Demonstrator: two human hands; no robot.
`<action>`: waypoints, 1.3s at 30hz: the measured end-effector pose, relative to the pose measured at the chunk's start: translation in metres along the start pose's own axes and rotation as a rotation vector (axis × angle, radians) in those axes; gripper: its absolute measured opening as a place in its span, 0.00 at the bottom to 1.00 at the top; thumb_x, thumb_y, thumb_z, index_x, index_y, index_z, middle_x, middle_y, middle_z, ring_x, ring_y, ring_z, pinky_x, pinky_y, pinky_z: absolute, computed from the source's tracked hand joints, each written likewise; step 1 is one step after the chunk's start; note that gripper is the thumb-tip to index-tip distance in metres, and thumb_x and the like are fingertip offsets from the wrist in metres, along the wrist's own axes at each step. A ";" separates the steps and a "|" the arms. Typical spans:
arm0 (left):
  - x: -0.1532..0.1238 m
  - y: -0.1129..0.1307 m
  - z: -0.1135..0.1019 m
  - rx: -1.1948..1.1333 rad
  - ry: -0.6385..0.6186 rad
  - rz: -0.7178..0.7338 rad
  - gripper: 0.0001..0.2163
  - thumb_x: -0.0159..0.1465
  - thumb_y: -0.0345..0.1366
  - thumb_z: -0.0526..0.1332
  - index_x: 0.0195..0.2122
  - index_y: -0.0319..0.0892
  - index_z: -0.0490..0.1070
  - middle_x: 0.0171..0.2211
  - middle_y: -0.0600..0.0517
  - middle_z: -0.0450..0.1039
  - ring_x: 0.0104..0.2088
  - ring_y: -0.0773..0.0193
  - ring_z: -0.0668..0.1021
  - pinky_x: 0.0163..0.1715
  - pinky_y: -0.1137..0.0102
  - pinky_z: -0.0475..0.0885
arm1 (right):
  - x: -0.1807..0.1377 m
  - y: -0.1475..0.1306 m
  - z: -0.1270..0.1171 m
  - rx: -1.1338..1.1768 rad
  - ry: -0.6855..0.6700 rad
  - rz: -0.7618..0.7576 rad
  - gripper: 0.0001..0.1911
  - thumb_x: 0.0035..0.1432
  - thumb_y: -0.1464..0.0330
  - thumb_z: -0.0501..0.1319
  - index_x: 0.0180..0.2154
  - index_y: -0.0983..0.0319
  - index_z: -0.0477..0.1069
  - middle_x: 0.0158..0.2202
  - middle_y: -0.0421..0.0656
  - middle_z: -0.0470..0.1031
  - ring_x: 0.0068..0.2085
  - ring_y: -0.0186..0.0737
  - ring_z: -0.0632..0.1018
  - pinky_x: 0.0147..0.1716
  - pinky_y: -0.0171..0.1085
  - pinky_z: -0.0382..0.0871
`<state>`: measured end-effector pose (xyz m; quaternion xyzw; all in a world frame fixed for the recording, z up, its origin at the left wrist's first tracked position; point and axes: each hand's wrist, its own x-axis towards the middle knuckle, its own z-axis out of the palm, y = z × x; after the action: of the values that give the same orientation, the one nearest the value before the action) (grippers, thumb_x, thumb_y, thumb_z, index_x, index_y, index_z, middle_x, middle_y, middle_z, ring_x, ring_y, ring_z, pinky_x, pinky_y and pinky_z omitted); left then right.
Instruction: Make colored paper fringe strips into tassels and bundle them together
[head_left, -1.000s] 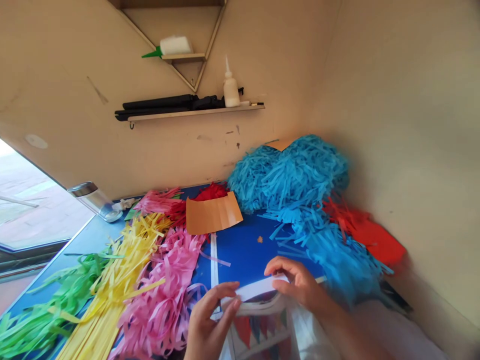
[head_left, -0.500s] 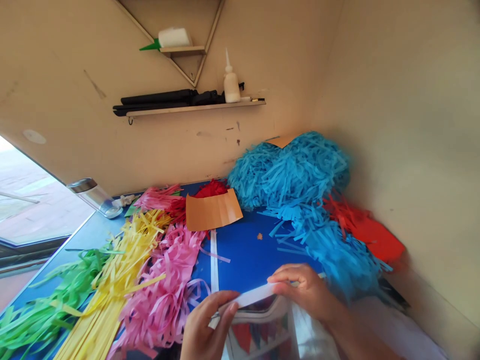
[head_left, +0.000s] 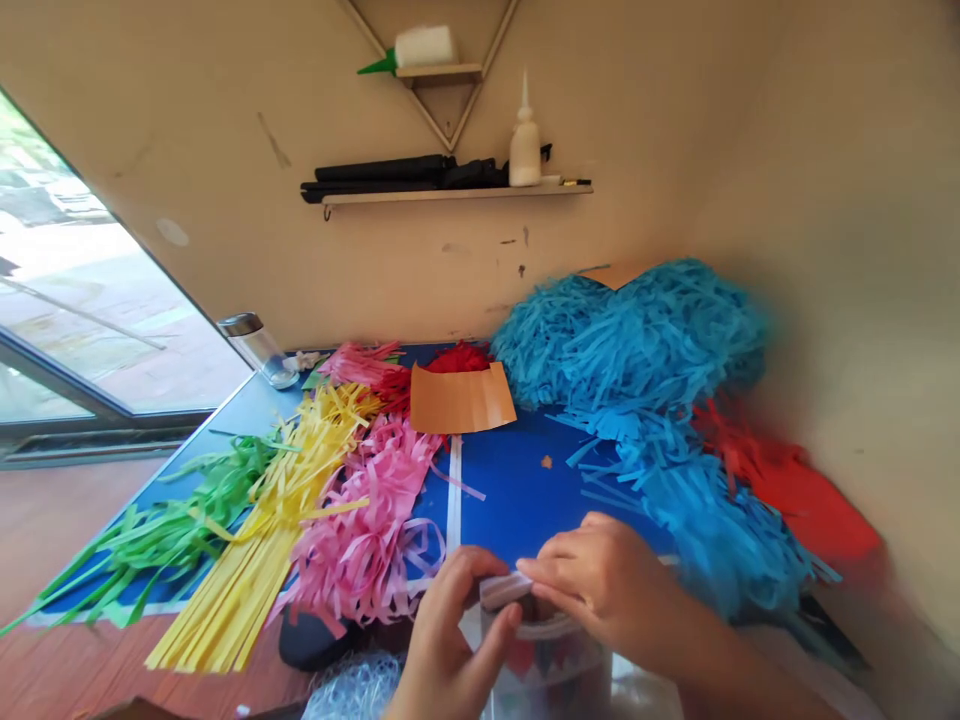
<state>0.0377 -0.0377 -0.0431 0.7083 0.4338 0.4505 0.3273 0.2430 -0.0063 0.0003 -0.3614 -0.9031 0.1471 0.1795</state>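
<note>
Two hands meet low in the middle of the view, at the near edge of the blue bench point(head_left: 517, 490). The left hand point(head_left: 450, 640) rises from the bottom edge with its wrist bent, thumb and forefinger curled towards each other and closed on the left end of a white paper strip point(head_left: 504, 588). The right hand point(head_left: 600, 585) comes in from the lower right, forearm slanting away to that corner, palm turned down, its fingers point(head_left: 544, 572) bent over and pinching the strip's other end. The strip lies just above the mouth of a clear tub point(head_left: 551, 675), which shows coloured triangles inside.

Left of the hands, pink strips point(head_left: 375, 510), yellow strips point(head_left: 277, 530) and green strips point(head_left: 172, 520) fan across the bench. A brown card point(head_left: 461, 398) sits farther back, and a heap of blue fringe point(head_left: 645, 350) fills the right corner against the wall.
</note>
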 end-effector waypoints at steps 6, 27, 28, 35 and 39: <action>-0.001 -0.018 0.007 0.193 0.095 0.241 0.05 0.68 0.31 0.57 0.39 0.44 0.72 0.35 0.49 0.77 0.36 0.65 0.81 0.36 0.73 0.76 | -0.004 0.008 -0.007 0.133 -0.007 -0.008 0.15 0.71 0.62 0.53 0.40 0.57 0.79 0.34 0.41 0.81 0.34 0.37 0.78 0.34 0.37 0.60; 0.048 0.010 0.006 1.045 -0.307 0.749 0.21 0.73 0.42 0.43 0.50 0.38 0.72 0.19 0.53 0.76 0.21 0.60 0.77 0.39 0.58 0.64 | -0.052 0.013 0.055 0.444 0.313 0.484 0.27 0.60 0.43 0.58 0.31 0.62 0.72 0.27 0.40 0.75 0.29 0.36 0.72 0.29 0.33 0.60; 0.051 0.014 0.010 1.021 -0.326 0.763 0.21 0.73 0.42 0.42 0.52 0.37 0.71 0.19 0.54 0.76 0.19 0.60 0.77 0.36 0.59 0.65 | -0.051 0.011 0.052 0.434 0.311 0.475 0.28 0.60 0.43 0.56 0.28 0.61 0.70 0.25 0.39 0.73 0.27 0.35 0.71 0.28 0.33 0.57; 0.061 0.034 0.019 0.918 -0.398 0.780 0.16 0.72 0.38 0.48 0.52 0.40 0.70 0.23 0.53 0.80 0.22 0.59 0.80 0.28 0.64 0.68 | -0.054 0.008 0.045 0.507 0.356 0.410 0.33 0.59 0.38 0.52 0.27 0.61 0.70 0.23 0.40 0.72 0.26 0.36 0.72 0.27 0.35 0.56; 0.063 0.041 0.018 0.842 -0.466 0.788 0.15 0.72 0.38 0.48 0.54 0.42 0.68 0.26 0.54 0.81 0.22 0.62 0.79 0.29 0.65 0.68 | -0.056 0.006 0.048 0.554 0.371 0.387 0.36 0.57 0.36 0.51 0.32 0.62 0.74 0.26 0.43 0.76 0.28 0.40 0.76 0.27 0.36 0.58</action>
<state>0.0814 0.0010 0.0072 0.9633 0.1971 0.1613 -0.0849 0.2635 -0.0480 -0.0566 -0.4834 -0.6966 0.3487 0.3994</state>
